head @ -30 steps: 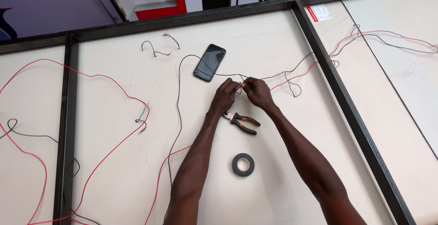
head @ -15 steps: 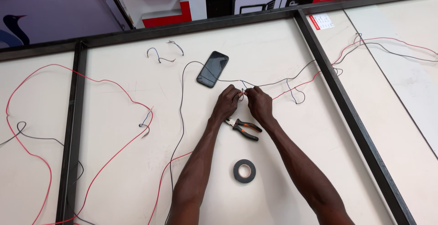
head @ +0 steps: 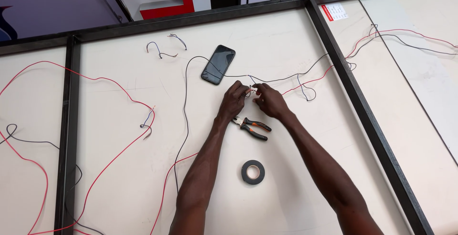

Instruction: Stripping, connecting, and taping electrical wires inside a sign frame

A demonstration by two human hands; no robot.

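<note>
While my left hand [head: 234, 100] and right hand [head: 269, 101] pinch the bared wire ends [head: 251, 89] together above the white panel [head: 119, 182], orange-handled pliers [head: 252, 127] and black tape roll [head: 253, 172] lie within reach below my wrists.

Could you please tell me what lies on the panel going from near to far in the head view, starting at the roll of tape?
Black tape roll → orange-handled pliers → left hand and right hand pinching wire ends together → black phone → short loose wire pieces → black frame bar.
</note>
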